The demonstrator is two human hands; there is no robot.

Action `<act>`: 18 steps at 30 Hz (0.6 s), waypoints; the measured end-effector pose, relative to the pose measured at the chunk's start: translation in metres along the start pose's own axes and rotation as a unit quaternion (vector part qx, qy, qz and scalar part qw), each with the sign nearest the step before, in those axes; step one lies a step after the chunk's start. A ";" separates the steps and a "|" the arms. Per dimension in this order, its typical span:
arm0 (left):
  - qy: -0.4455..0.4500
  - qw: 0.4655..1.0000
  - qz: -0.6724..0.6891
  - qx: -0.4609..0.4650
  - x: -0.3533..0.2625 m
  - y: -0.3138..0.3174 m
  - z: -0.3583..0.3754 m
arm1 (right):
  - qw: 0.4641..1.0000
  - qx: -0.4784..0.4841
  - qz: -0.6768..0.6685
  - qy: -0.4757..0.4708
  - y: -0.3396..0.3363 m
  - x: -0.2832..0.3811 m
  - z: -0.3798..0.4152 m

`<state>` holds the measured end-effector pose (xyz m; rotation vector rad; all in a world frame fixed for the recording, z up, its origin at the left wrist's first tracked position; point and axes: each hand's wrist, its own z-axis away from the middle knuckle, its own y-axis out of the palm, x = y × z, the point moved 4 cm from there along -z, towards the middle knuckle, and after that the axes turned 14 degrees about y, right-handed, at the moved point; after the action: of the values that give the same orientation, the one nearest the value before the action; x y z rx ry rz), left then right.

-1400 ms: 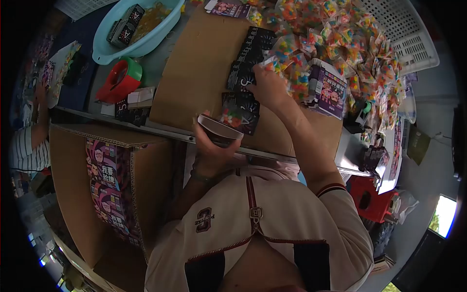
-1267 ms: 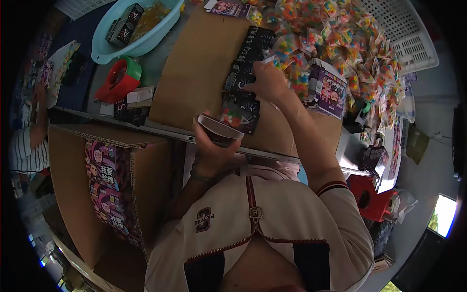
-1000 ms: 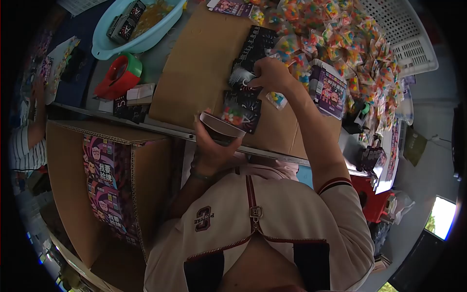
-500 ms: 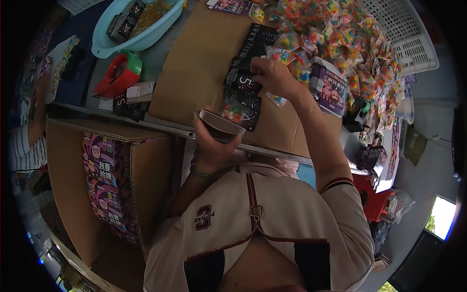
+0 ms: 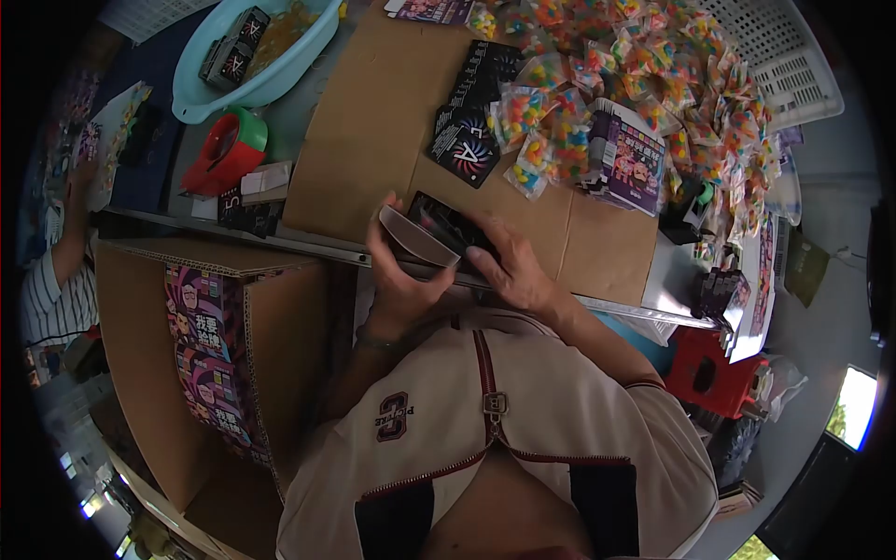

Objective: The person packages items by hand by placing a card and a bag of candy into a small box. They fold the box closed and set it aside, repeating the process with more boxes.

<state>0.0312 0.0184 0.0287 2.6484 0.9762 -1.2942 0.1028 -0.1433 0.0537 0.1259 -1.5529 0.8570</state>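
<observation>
My left hand (image 5: 403, 291) is closed around a small box (image 5: 418, 235) with its pale flap standing up, close over the table's front edge. My right hand (image 5: 515, 269) pinches a black printed card packet (image 5: 437, 213) right at the box's mouth, thumb on the near side. Part of the packet is hidden behind the fingers and the flap. Beyond the hands, more black card packets (image 5: 467, 149) lie overlapping in a row on a cardboard sheet (image 5: 359, 121). Clear packets of coloured, candy-like pieces (image 5: 525, 114) lie beside that row.
A purple printed box (image 5: 633, 166) lies by the heaped packets, near a white basket (image 5: 810, 93). To the left are a red-green tape dispenser (image 5: 229, 154) and a blue basin (image 5: 257, 98). An open carton (image 5: 140, 308) stands below; another person's arm (image 5: 73, 233) shows far left.
My right hand has come back from the row of black packets to the box, bringing a packet. The row is shorter at its near end. The colourful packet at the box's mouth no longer shows.
</observation>
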 end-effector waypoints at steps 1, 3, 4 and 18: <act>-0.010 0.999 0.040 0.027 0.002 0.000 -0.001 | 1.000 0.015 0.000 -0.017 0.002 0.003 0.003; -0.020 0.995 0.080 0.057 0.004 -0.006 -0.004 | 0.999 0.028 -0.002 -0.035 0.001 0.004 0.007; -0.059 0.988 0.094 0.104 0.005 -0.008 -0.006 | 0.996 0.062 -0.050 -0.035 0.002 0.002 0.007; -0.033 0.990 0.127 0.060 -0.007 0.006 -0.002 | 0.998 -0.051 0.023 0.032 0.014 0.005 0.000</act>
<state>0.0327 0.0103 0.0331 2.6856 0.5465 -1.4101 0.0944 -0.1312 0.0521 -0.0116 -1.5407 0.8087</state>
